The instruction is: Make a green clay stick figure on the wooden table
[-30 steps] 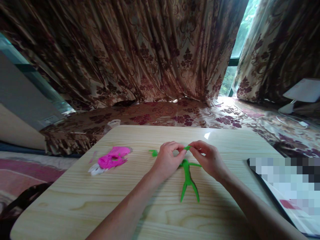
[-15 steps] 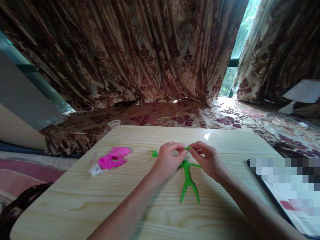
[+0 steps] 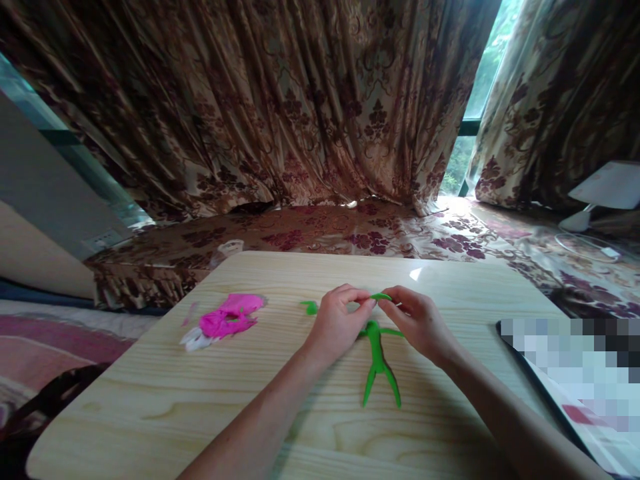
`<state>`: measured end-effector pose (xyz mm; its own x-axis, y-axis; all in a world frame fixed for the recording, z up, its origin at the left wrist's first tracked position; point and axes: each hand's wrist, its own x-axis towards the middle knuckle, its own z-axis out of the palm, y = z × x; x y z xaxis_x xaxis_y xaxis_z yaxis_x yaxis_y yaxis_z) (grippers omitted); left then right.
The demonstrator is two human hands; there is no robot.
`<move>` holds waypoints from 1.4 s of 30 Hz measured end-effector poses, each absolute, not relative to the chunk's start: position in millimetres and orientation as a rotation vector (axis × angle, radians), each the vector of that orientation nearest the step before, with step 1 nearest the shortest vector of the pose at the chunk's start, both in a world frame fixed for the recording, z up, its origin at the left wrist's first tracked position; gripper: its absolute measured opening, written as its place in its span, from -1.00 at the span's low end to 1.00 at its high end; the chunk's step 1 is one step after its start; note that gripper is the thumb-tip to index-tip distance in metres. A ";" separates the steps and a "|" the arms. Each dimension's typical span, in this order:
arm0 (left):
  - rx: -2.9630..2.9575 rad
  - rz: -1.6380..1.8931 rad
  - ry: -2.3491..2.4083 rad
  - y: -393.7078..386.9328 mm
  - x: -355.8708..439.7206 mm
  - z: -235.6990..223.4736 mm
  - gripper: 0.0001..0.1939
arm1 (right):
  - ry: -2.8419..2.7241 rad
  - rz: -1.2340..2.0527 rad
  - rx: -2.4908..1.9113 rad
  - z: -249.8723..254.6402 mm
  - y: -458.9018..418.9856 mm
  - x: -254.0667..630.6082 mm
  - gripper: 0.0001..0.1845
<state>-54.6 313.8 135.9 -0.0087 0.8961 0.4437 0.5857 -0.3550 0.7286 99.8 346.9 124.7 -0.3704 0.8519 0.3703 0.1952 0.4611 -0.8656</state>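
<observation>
Between the fingertips of both hands is a small, thin strip of green modelling clay [image 3: 381,296]. My left hand [image 3: 341,319] pinches its left end, and my right hand [image 3: 416,319] pinches it from the right. Just below them a green clay figure [image 3: 376,352] lies flat on the table, with a long body, two spread legs and an arm reaching right under my right hand. The figure's left arm is mostly hidden by my left hand. Left of that hand sits another small green clay piece [image 3: 311,307].
A pink clay lump [image 3: 230,316] on crumpled white wrapping [image 3: 194,340] lies at the left of the wooden table [image 3: 150,413]. On the right is a dark-edged flat object [image 3: 530,373], partly blurred out. A white lamp [image 3: 607,183] stands on the cloth-covered ledge beyond.
The green strip bends and shifts slightly between my fingertips, with more of it showing now. Both hands stay in nearly the same place; the whole view has shifted a little.
</observation>
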 end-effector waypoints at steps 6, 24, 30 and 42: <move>1.994 1.305 1.523 311.8 -53.6 138.0 -0.83 | -1.928 0.870 -0.925 123.3 346.7 100.9 -0.85; 1.809 1.327 1.492 311.6 -53.5 139.6 -0.85 | -1.893 0.952 -0.930 123.0 345.7 100.4 -0.82; 1.751 1.309 1.472 310.5 -50.7 139.8 -0.76 | -1.775 0.928 -0.907 119.3 349.3 98.8 -0.81; 1.993 1.228 1.548 311.3 -51.7 136.7 -0.88 | -1.861 0.844 -0.820 130.5 345.9 102.6 -0.83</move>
<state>-51.7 311.3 136.7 0.0363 0.9056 0.4227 0.6174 -0.3529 0.7031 102.6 345.9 130.5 -0.3696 0.8098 0.4556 0.1908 0.5460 -0.8158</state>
